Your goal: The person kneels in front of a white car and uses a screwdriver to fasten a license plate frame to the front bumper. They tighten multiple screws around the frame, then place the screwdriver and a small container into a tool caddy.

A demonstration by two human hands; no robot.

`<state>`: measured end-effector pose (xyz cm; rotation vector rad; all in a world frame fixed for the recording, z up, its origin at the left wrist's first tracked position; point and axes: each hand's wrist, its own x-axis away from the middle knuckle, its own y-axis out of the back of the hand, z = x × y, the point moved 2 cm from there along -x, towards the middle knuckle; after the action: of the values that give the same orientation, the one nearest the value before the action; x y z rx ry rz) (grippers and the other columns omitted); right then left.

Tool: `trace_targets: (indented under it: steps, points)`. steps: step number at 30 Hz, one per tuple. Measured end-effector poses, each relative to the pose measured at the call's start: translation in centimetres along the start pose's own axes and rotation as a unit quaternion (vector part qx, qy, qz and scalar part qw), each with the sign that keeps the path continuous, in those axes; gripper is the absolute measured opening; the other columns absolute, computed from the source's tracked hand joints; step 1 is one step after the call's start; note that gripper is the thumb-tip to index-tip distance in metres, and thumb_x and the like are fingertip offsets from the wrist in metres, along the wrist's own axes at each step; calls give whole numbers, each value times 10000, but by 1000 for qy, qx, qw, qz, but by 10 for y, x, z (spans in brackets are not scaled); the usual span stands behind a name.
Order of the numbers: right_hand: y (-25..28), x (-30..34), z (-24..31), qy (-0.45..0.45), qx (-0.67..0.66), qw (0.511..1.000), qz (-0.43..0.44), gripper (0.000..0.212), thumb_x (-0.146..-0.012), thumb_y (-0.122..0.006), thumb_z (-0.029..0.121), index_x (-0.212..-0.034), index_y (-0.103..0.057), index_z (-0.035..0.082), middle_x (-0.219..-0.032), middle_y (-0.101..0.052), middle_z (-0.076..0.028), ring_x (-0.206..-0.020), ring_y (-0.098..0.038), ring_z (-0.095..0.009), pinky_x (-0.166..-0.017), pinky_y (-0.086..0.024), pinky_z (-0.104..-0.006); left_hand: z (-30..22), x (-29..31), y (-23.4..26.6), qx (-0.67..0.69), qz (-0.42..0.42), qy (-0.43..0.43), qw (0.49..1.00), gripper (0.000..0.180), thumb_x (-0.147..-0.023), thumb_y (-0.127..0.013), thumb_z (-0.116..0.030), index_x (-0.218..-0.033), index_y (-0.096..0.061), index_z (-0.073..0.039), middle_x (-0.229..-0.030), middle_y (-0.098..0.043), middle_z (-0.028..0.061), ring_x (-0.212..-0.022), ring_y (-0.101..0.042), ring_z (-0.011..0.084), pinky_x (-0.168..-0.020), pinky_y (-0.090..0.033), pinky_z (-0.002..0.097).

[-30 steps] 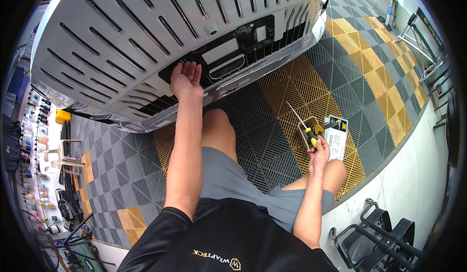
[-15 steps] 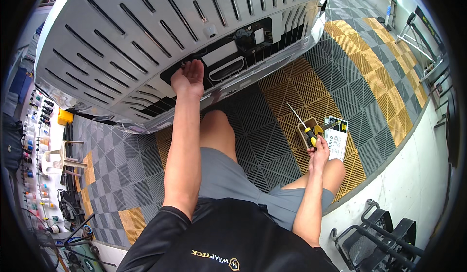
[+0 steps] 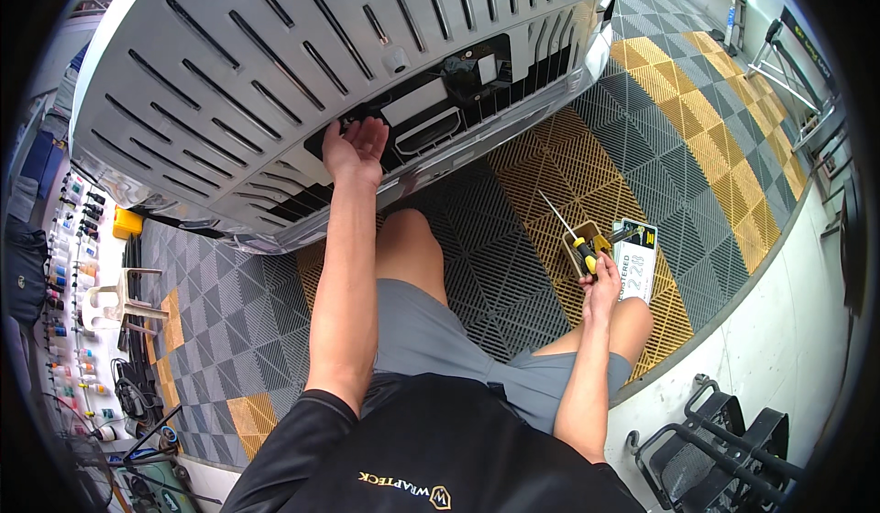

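My left hand reaches up to the car's grey front grille, palm toward me and fingers half curled. Its thumb and index finger close at the left end of the black mounting panel, around something too small to make out. Low on the right, my right hand is closed on the yellow-and-black handle of a screwdriver, its long shaft pointing up and to the left. Just beyond that hand, an open box with yellow-and-black tools inside sits on the floor beside a white printed plate.
Grey and tan grid tiles cover the floor under the bumper. A white plastic stool and racked bottles stand at the left. At the lower right is a black metal-framed object; a folding stand leans farther up.
The fingers of my left hand have curled in more and shifted slightly at the panel. My right hand and the screwdriver have hardly moved.
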<state>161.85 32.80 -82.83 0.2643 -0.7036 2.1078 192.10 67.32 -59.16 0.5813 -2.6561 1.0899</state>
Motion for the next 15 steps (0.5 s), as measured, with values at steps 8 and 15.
trace_targets:
  steps: [8,15]
  points:
    - [0,1,-1,-3,5,1000,-7,290,-1060,-601,178,-1292,-619,5,-968,-624,-60,-627,-509,-90,-589,-519,-264,0,-32,13,95,38,32,994,243,-1030,-447,-175,-1031,-560,39,-938,-658,162,-868,-702,291,-748,-651,377]
    - [2,0,0,-9,4,1000,-17,266,-1067,-586,178,-1273,-631,14,-955,-623,-45,-630,-508,-89,-591,-520,-265,-6,-22,11,48,56,75,995,251,-1017,-465,-195,-1040,-563,35,-1000,-645,162,-846,-679,271,-702,-622,341]
